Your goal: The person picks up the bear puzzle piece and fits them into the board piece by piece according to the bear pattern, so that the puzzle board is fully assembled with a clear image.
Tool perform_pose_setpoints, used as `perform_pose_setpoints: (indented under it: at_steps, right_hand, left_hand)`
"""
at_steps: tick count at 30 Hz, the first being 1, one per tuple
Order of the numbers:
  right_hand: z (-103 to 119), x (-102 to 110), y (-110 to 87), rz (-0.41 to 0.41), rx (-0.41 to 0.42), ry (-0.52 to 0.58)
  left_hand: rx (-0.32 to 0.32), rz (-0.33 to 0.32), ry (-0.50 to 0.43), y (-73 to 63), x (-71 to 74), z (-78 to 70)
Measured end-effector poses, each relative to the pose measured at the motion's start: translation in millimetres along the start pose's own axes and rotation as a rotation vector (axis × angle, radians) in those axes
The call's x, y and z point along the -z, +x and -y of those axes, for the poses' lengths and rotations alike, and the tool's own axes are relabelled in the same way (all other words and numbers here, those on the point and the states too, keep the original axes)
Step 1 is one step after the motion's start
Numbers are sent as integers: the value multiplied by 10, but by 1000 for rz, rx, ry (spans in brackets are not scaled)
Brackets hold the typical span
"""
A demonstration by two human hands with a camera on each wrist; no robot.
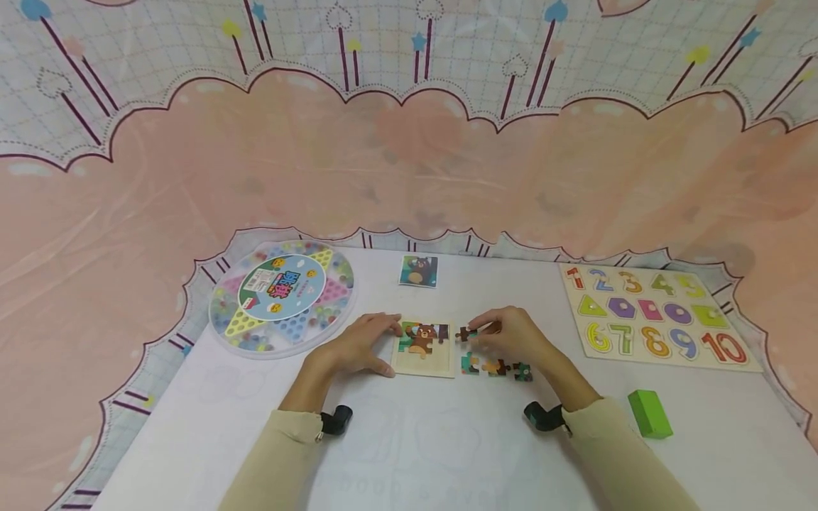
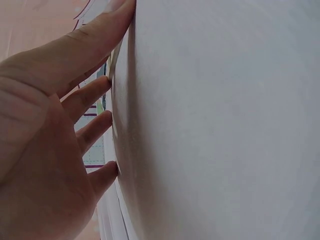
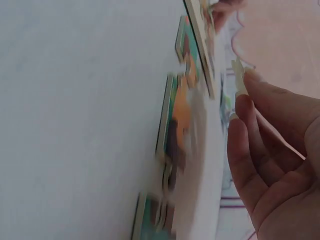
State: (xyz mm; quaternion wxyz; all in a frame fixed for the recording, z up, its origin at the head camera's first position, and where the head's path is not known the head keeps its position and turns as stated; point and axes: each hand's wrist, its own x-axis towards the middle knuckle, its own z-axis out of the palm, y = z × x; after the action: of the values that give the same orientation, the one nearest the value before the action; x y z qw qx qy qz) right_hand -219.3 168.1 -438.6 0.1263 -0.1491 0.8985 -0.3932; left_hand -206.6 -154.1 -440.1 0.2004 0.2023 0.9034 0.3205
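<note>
A square wooden puzzle tray [image 1: 424,365] lies on the white table, its upper part filled with joined bear pieces [image 1: 420,339]. My left hand [image 1: 361,346] rests along the tray's left side, fingers spread, with thumb and fingertips near its edge. To the tray's right, my right hand [image 1: 515,336] pinches a brown-and-teal jigsaw piece [image 1: 465,334] between thumb and fingers; the right wrist view shows that piece [image 3: 238,75] edge-on, above the table. Below that hand lie several loose jigsaw pieces [image 1: 495,367], also in the right wrist view as a row of pieces [image 3: 172,120].
Behind the tray lies a small bear picture card [image 1: 418,271]. A round Chinese-checkers game box [image 1: 281,298] stands at the left. On the right are a number-and-shape puzzle board [image 1: 658,319] and a green block [image 1: 650,414]. A patterned cloth [image 1: 409,163] hangs behind the table.
</note>
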Motion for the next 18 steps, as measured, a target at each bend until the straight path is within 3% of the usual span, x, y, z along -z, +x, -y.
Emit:
perform_pose_setpoints:
  at_steps: [12,18]
  right_hand:
    - [247,-264,129,40,129,-13]
    - [274,-355,158,39,142,-84]
  left_hand:
    - [-13,-3,15,11,-10,38]
    - [-6,-7,19,7,-9,38]
